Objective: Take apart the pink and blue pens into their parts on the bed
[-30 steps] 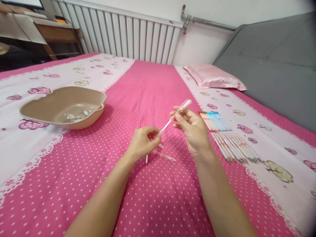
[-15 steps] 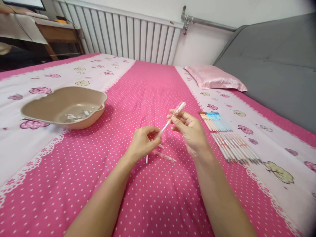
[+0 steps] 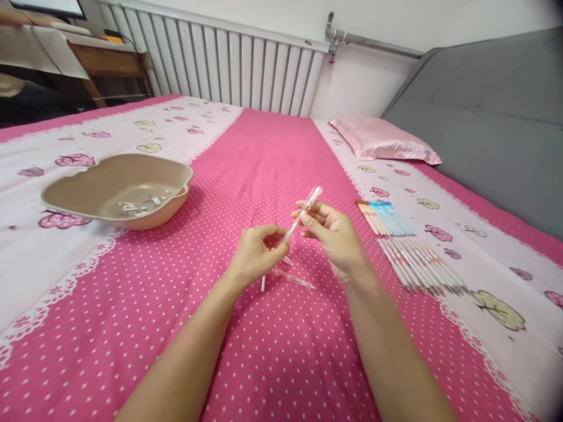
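Between my two hands a slim, see-through pen (image 3: 312, 197) with pink marks is held at a slant. My left hand (image 3: 257, 253) pinches its lower end between thumb and fingers. My right hand (image 3: 336, 234) grips it higher up, and its clear tip sticks out above the fingers. A short pale stretch of the pen shows between the hands. Below them on the bedspread lies a clear pink-patterned pen piece (image 3: 295, 279). A thin white stick (image 3: 263, 283) pokes out beneath my left hand, partly covered by it. Another pale tip lies close by, mostly hidden.
At the left stands a beige basin (image 3: 162, 214) with small white bits inside. To the right, a row of orange and blue pens (image 3: 387, 218) lies above a row of whitish pens (image 3: 422, 265). Farther back are a pink pillow (image 3: 387, 139), a radiator (image 3: 229, 61) and a grey headboard (image 3: 488, 117).
My right hand has come down and left, closer to my left hand, bringing the pen's upper part with it. Less of the pale stretch shows between the hands. My left hand has hardly moved.
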Available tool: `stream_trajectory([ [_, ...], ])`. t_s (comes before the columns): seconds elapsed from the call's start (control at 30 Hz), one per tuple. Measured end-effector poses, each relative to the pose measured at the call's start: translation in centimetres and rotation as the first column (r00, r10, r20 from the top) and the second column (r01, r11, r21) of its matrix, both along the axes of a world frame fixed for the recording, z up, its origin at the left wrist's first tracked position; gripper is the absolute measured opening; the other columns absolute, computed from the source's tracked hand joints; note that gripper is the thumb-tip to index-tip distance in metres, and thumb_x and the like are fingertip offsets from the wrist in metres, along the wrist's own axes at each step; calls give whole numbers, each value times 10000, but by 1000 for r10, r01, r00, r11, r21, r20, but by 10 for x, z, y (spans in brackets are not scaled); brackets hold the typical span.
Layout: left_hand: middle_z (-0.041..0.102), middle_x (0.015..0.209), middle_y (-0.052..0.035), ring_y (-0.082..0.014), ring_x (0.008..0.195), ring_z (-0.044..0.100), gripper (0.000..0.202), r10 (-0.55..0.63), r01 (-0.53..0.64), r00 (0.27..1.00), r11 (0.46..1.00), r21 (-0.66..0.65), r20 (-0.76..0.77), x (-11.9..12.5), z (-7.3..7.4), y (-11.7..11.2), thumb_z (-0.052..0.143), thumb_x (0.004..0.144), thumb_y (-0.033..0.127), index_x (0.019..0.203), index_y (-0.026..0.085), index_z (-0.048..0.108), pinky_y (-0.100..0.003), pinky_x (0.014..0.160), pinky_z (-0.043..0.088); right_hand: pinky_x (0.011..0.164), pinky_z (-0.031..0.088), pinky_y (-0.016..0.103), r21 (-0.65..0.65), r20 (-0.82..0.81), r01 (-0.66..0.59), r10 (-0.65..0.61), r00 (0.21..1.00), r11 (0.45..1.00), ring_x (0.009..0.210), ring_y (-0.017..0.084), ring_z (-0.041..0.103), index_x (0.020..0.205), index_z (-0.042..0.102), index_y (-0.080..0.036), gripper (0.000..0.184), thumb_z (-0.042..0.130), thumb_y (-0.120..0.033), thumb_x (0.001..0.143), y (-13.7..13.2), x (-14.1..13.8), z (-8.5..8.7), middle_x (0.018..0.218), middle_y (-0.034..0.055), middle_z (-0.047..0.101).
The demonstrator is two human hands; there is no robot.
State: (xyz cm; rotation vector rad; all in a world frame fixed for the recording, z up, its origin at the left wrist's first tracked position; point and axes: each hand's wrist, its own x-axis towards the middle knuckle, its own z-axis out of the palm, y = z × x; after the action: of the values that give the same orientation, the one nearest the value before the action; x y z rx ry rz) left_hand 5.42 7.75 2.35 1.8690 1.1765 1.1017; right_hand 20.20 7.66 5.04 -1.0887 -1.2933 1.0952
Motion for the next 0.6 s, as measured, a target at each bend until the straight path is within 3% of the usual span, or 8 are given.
stream_trajectory([
  [0.6,683,732,-40,-133,640,610,166,-23,23,999,1000,-16,27,0,0,0,553,754,214,820,121,673,-236,618,467,689,460,275,15,-8,-33,33,999,999,884,154,606,1018,607,-204,271,606,-264,754,1,2,-3,954,51,671],
])
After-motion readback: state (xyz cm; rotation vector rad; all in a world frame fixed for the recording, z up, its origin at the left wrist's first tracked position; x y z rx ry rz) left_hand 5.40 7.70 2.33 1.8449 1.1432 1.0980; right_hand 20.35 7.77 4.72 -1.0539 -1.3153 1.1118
